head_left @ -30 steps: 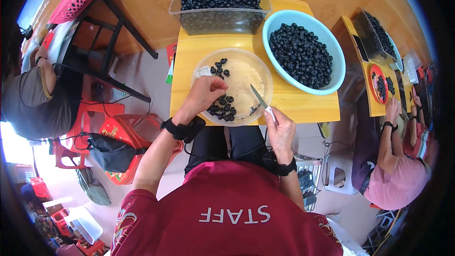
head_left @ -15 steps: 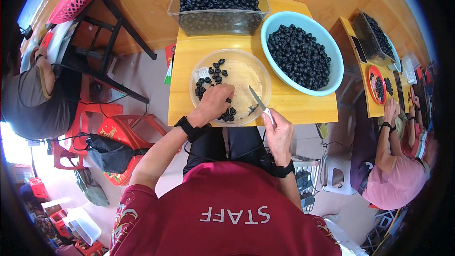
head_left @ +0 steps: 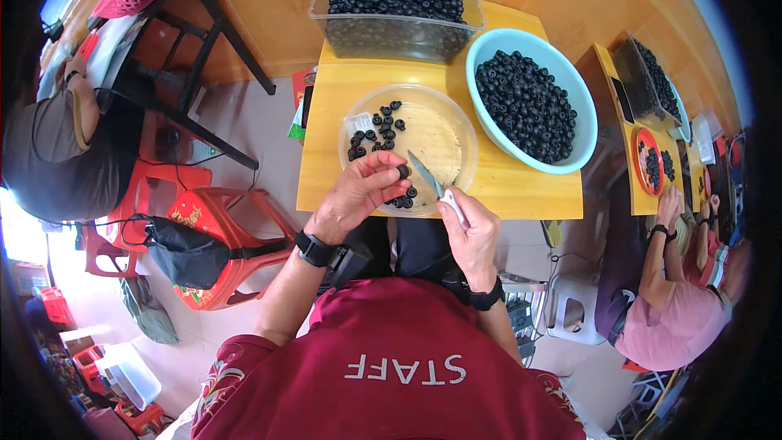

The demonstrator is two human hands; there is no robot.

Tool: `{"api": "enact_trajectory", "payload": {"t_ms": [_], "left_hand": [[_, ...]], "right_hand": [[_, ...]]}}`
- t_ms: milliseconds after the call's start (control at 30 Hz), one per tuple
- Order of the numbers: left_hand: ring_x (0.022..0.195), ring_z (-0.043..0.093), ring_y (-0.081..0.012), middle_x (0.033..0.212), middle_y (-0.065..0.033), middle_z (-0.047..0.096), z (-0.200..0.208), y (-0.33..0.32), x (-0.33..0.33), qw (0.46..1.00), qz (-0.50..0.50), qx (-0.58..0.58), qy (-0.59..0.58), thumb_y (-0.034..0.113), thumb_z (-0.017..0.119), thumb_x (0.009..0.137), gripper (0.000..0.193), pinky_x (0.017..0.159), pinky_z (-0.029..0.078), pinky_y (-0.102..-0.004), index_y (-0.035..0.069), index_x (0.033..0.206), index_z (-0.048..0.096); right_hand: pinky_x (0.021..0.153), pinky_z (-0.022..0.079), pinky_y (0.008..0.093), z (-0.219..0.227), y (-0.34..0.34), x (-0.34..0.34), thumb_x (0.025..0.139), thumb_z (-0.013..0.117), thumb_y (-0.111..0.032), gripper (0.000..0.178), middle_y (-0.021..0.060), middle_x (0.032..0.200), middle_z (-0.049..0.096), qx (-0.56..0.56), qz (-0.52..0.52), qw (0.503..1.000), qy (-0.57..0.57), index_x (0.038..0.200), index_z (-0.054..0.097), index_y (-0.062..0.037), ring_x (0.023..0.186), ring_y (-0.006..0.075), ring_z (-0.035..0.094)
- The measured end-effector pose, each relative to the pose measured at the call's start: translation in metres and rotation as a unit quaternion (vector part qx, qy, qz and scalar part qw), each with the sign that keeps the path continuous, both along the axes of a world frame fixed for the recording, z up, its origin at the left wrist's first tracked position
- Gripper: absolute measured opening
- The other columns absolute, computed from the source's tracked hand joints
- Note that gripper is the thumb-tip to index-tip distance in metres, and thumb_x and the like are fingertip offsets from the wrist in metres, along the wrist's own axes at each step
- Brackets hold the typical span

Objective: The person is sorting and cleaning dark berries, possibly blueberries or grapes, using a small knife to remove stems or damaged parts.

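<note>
Two hands over the near edge of the yellow desk point(head_left: 489, 187). Far left, off the desk, a red stool point(head_left: 213, 224) with a black bag point(head_left: 189, 251). Now the left hand point(head_left: 358, 195): fingers point(head_left: 389, 173) pinched together on one dark berry point(head_left: 402, 171), held just over the near rim of the clear bowl point(head_left: 456, 126), which sits at the middle of the near edge. More loose berries lie in the bowl's far-left part. The berry is small, round, matt black, with a hollow at its top. I'd judge it light and firm but easy to bruise, perhaps slick, so hold it by its sides with fingertips only. Just right, the right hand point(head_left: 474, 232), fingers closed round the white handle of a small knife point(head_left: 432, 181), blade angled up-left toward the berry, close but apart. Further right, a pale blue bowl point(head_left: 570, 94) heaped with berries at the right edge; a clear tub point(head_left: 391, 28) full of them at the far edge.
</note>
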State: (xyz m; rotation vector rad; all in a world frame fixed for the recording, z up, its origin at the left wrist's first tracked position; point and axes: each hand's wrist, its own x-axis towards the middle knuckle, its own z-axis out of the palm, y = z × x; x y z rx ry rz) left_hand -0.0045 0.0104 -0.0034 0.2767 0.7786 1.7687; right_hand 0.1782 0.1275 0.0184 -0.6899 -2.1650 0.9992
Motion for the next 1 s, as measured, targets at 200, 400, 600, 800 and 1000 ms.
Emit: {"api": "enact_trajectory", "payload": {"t_ms": [200, 400, 600, 800, 1000], "left_hand": [[0.099, 0.064, -0.0153, 0.105, -0.0038, 0.065, -0.005, -0.003, 0.006, 0.998, 0.009, 0.032, -0.057, 0.007, 0.063, 0.092, 0.018, 0.085, 0.055, -0.0295, 0.005, 0.110, 0.062], [0.095, 0.065, -0.0158, 0.104, -0.0048, 0.066, -0.006, -0.006, 0.008, 0.995, -0.002, 0.054, -0.086, 0.007, 0.063, 0.092, 0.018, 0.084, 0.056, -0.0298, 0.005, 0.110, 0.061], [0.093, 0.065, -0.0165, 0.102, -0.0065, 0.066, -0.005, -0.007, 0.010, 0.993, 0.002, 0.060, -0.101, 0.006, 0.062, 0.092, 0.017, 0.082, 0.056, -0.0305, 0.004, 0.109, 0.061], [0.090, 0.066, -0.0178, 0.100, -0.0069, 0.066, -0.004, -0.007, 0.011, 0.995, 0.005, 0.052, -0.088, 0.005, 0.063, 0.092, 0.017, 0.081, 0.056, -0.0304, 0.004, 0.108, 0.059], [0.086, 0.066, -0.0190, 0.098, -0.0078, 0.066, -0.005, -0.011, 0.010, 0.995, 0.009, 0.055, -0.080, 0.004, 0.063, 0.091, 0.017, 0.081, 0.056, -0.0304, 0.003, 0.107, 0.059]], "right_hand": [[0.054, 0.051, 0.0349, 0.013, -0.009, -0.007, 0.078, 0.078, -0.016, 0.031, 0.0111, 0.076, 0.066, 0.093, 0.076, 0.993, -0.010, 0.104, 0.067, -0.0046, 0.063, 0.0268, 0.067], [0.054, 0.051, 0.0346, 0.013, -0.009, -0.011, 0.077, 0.079, -0.016, 0.032, 0.0103, 0.076, 0.065, 0.122, 0.073, 0.990, -0.006, 0.105, 0.066, -0.0048, 0.062, 0.0262, 0.066], [0.054, 0.051, 0.0349, 0.013, -0.008, -0.011, 0.077, 0.079, -0.017, 0.032, 0.0102, 0.076, 0.065, 0.125, 0.078, 0.989, -0.016, 0.105, 0.066, -0.0047, 0.062, 0.0264, 0.066], [0.053, 0.050, 0.0351, 0.012, -0.006, -0.010, 0.078, 0.079, -0.018, 0.031, 0.0097, 0.073, 0.065, 0.129, 0.078, 0.988, -0.013, 0.104, 0.067, -0.0060, 0.060, 0.0254, 0.065], [0.052, 0.050, 0.0350, 0.015, -0.006, -0.011, 0.078, 0.078, -0.018, 0.030, 0.0093, 0.072, 0.064, 0.127, 0.090, 0.988, -0.018, 0.104, 0.067, -0.0071, 0.059, 0.0249, 0.065]]}}
